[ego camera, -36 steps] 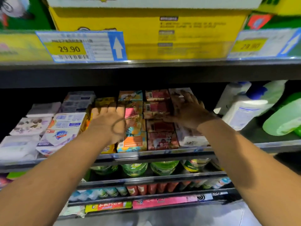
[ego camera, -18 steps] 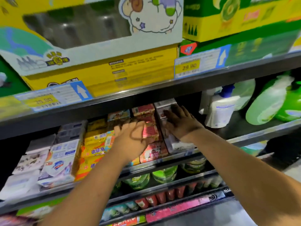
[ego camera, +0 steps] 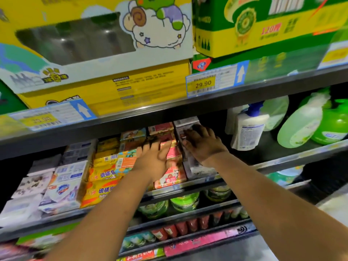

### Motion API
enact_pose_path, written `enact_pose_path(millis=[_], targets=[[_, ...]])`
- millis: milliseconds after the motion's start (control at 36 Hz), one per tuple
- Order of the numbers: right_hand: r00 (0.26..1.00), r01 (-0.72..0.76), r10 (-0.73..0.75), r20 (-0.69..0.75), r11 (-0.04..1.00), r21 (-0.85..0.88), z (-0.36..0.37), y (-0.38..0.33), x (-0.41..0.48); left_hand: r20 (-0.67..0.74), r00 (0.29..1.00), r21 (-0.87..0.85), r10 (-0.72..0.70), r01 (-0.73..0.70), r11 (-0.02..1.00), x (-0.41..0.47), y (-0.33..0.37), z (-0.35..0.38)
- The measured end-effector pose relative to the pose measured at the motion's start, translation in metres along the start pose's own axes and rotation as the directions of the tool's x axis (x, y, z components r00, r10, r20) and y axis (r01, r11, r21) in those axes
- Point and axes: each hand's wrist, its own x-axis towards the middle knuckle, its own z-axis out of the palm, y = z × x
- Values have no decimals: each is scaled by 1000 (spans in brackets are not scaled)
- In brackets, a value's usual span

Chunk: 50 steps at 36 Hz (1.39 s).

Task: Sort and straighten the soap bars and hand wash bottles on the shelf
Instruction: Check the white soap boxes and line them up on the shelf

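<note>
On the upper shelf (ego camera: pixel 131 117), a windowed box with a cartoon sheep (ego camera: pixel 105 68) sat on a yellow carton (ego camera: pixel 143 87) toward the left. A green-and-yellow carton (ego camera: pixel 263 31) stood just beside them on the right. Along that shelf's front edge hung a price tag reading 29.90 (ego camera: pixel 205 83) and a blurred tag (ego camera: pixel 50 117) further left. Lower tiers carried green-lidded tubs (ego camera: pixel 184 201), a row of red packs (ego camera: pixel 180 229) and pink packs (ego camera: pixel 195 242) at the front edges.
</note>
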Motion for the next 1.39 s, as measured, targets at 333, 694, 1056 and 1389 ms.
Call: enact_pose_path(millis=[333,694,1056,1389], targets=[[969,-28,119,-217,924,381,-30,6,-25,-44,999,-45,-31,29,999,-9,2,7],[995,13,-14,101,1000,12,-17,32,-58,15,1000,-121,-10,12,993,-9,0,-2],[988,52,12,-154,913,404,-16,-3,-101,-311,949,-611,59,-247,752,-47,-35,3],[994,95,-16,-112,656,749,11,-128,-128,-516,815,-644,264,-572,507,-121,-110,16]])
